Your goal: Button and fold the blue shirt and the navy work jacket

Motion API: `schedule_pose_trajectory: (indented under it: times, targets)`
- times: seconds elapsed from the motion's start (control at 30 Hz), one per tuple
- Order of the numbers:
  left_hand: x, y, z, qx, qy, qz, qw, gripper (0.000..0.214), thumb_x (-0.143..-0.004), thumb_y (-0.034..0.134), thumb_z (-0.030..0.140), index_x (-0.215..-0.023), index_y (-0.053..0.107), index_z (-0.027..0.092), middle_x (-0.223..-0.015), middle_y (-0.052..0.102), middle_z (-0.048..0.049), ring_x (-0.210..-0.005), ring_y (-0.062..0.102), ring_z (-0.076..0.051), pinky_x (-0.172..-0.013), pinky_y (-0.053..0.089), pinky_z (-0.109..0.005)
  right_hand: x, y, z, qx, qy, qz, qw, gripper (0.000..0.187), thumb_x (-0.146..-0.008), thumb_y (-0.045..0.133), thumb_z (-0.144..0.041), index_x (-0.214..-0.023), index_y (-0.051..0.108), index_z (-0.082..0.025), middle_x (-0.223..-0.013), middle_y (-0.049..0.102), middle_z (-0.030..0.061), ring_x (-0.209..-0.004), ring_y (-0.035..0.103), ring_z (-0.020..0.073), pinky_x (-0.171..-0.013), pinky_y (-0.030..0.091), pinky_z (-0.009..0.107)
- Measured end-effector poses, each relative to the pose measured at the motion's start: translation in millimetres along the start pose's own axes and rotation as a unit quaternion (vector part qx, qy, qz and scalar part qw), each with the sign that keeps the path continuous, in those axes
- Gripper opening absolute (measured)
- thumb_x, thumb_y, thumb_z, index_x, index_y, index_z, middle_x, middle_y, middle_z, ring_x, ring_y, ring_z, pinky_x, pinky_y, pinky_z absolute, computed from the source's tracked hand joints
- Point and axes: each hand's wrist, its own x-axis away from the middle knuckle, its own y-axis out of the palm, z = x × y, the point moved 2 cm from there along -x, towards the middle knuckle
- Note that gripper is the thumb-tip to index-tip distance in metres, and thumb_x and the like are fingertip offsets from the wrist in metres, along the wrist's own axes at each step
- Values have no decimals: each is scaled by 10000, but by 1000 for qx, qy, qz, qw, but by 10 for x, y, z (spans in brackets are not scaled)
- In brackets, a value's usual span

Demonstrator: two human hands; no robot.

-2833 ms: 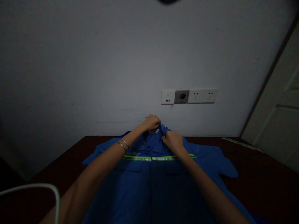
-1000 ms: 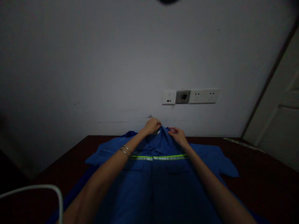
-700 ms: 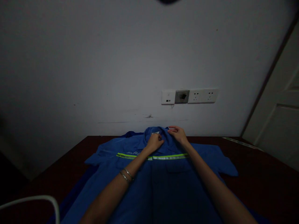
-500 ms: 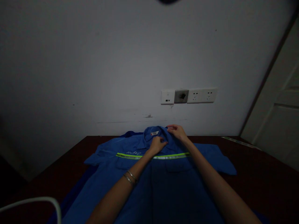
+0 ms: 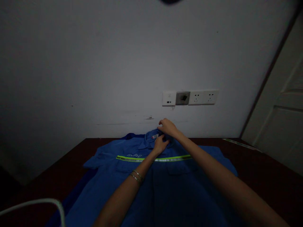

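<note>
A blue short-sleeved work shirt (image 5: 132,176) lies spread out, front up, with a yellow-green and silver reflective stripe (image 5: 165,159) across its chest. Its collar (image 5: 148,138) is at the far end, where a white label (image 5: 155,136) shows inside the neck. My left hand (image 5: 160,145), with bracelets on the wrist, is closed on the right part of the collar near the neck opening. Just above the collar's back edge is my right hand (image 5: 168,126), its fingers curved and thumb apart from them, with wall visible between.
A dark red-brown table (image 5: 78,154) carries the shirt, and darker blue cloth (image 5: 82,183) shows from under it. The wall behind has a row of sockets (image 5: 190,98). A white cable (image 5: 47,200) curves in at lower left. A panelled door (image 5: 284,119) stands at right.
My right hand has moved left and up, from the collar's right side to above its back edge. My left hand has shifted slightly up, and the right part of the collar has changed shape.
</note>
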Motion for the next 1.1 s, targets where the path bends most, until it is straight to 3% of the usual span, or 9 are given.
schedule_pose_trajectory:
  times: [0.1,0.27,0.4,0.6,0.8,1.1]
  targets:
    - [17,10,75,3,0,4,1000,316,-730,601,252,-1029,602,150,-1009,654,-89,-944,583,-232,-831,446,-325,-48,50,-216,164,-52,-39,984,321,-779,545,-277,-1050,610,-118,-1090,576,184,-1017,542,269,-797,453,348]
    - [94,43,196,-20,-8,-2,1000,355,-735,588,247,-1078,575,157,-1054,635,-102,-973,571,-244,-848,434,-326,-142,136,-269,201,-61,-90,974,248,-765,504,-72,-954,662,-104,-1000,629,205,-980,582,279,-788,460,371]
    - [157,21,250,-53,-15,-21,998,392,-731,575,232,-1111,548,141,-1044,632,-114,-947,581,-244,-828,440,-330,-185,59,-150,211,-64,-109,969,265,-757,519,-97,-974,663,-139,-991,649,181,-956,603,252,-787,463,337]
    - [180,-141,226,-41,-45,13,998,536,-730,582,242,-1231,469,87,-1051,632,-152,-946,593,-243,-824,444,-330,-235,-194,-4,211,-66,-98,970,315,-753,503,-136,-1036,641,-152,-1053,632,166,-957,603,242,-760,467,297]
    - [185,-285,235,-23,-59,5,998,426,-715,623,292,-1070,606,57,-1060,632,-160,-988,582,-238,-860,424,-314,-287,-370,-18,195,-68,-87,975,299,-730,504,-151,-981,666,-134,-1023,643,168,-913,614,245,-725,467,294]
    - [259,-425,264,-12,-17,89,996,244,-699,642,217,-919,653,112,-858,677,-77,-812,614,-178,-729,448,-261,-291,-484,-29,155,-28,-44,986,321,-719,485,-167,-981,668,-133,-983,659,154,-923,610,226,-730,448,262]
